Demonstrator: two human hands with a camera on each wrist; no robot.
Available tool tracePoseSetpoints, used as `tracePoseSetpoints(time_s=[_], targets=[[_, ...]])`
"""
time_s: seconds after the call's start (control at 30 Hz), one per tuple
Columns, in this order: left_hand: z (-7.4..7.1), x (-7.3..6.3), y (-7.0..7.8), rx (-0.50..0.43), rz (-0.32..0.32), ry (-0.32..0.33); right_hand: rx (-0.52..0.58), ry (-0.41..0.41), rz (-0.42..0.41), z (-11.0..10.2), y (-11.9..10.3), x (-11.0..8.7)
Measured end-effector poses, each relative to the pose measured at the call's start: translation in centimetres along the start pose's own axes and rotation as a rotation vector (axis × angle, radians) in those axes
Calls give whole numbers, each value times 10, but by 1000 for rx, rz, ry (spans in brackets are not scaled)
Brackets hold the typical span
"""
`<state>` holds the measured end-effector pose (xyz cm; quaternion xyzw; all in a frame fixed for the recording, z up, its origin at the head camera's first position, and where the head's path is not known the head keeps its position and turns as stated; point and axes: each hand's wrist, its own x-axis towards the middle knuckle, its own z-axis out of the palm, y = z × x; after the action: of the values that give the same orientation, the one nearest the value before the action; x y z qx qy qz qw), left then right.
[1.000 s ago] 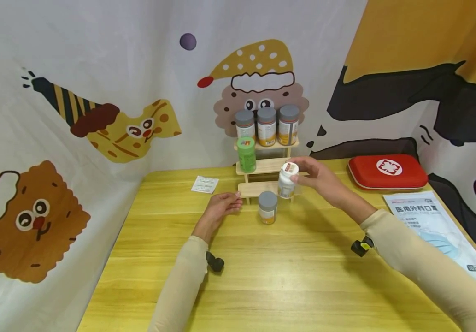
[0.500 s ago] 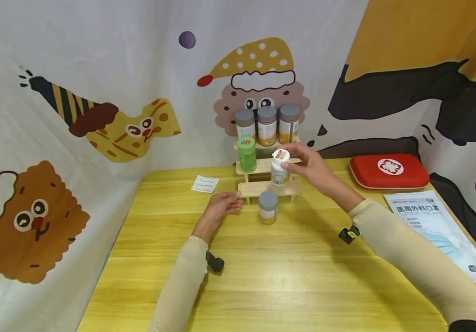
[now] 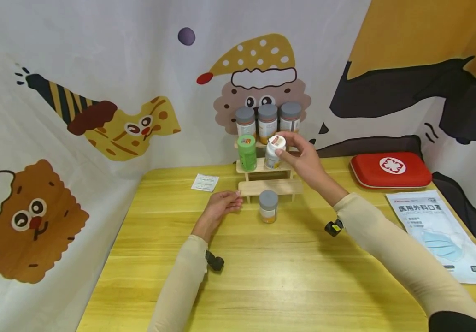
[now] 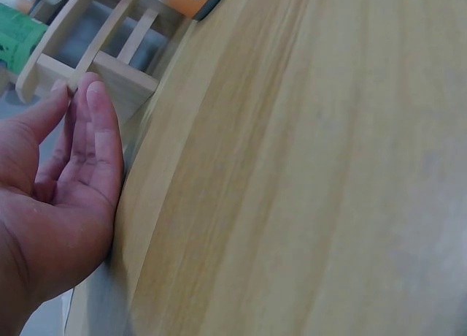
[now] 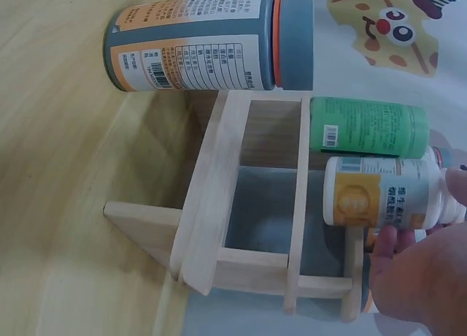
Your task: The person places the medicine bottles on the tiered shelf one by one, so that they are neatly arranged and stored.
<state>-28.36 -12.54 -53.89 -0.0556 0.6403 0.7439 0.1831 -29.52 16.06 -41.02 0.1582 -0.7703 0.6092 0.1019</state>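
Note:
My right hand holds a white pill bottle by its upper part, thumb in front, at the middle step of a small three-step wooden rack. In the right wrist view the bottle's base is right at that step, beside a green bottle. At the rack's left side, my left hand pinches the end of the lowest step between thumb and fingertips. The left wrist view shows that wooden end at the fingertips. A grey-lidded bottle stands on the table before the rack.
Along the top step stand three grey-lidded bottles. A white sachet lies left of the rack. To the right are a red first-aid case and a face-mask packet. A printed curtain hangs behind the table.
My right hand has carried the white pill bottle up and left, from over the lowest step to the middle step beside the green bottle. My left hand stays at the rack.

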Motion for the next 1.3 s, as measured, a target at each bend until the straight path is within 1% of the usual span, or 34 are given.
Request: tracePoseSetpoints(time_s=[0.37,0.6,0.9,1.0,1.13,1.3], targets=[[0,3,0,-15,-17,8,38,62,-8,17,9,10],[0,3,0,-17,-30,8,-6,73,-9,24,11,12],[0,3,2,-11,-19,9,-24,113,-28,29,9,15],[1,3,3,-13,-18,11,-43,137,-12,31,8,16],[1,3,2,-15,-21,14,-55,179,30,34,7,17],[1,2,2,-23,-18,14,-54,207,38,37,5,17]])
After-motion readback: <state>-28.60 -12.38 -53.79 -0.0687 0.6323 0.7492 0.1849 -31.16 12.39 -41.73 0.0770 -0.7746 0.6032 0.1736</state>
